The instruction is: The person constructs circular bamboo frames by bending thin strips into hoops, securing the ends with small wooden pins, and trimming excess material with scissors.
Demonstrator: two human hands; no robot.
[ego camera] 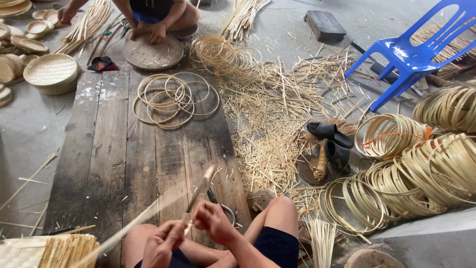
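My left hand [163,243] and my right hand [213,223] meet low in the view, above my knees, and together grip a long thin bamboo strip [144,216]. The strip is blurred; one end runs down to the left, the other rises to about the middle of the wooden board [109,149]. Under my right hand a pair of scissors [220,203] lies on the board. Several finished bamboo rings [173,99] lie overlapped at the board's far end.
Another person squats at the far end with a round wooden disc [152,51]. Woven trays [51,72] stand at left, woven mats [47,250] at bottom left. Bamboo offcuts [270,124], ring bundles [421,168], black sandals [332,139] and a blue plastic chair [416,49] fill the right.
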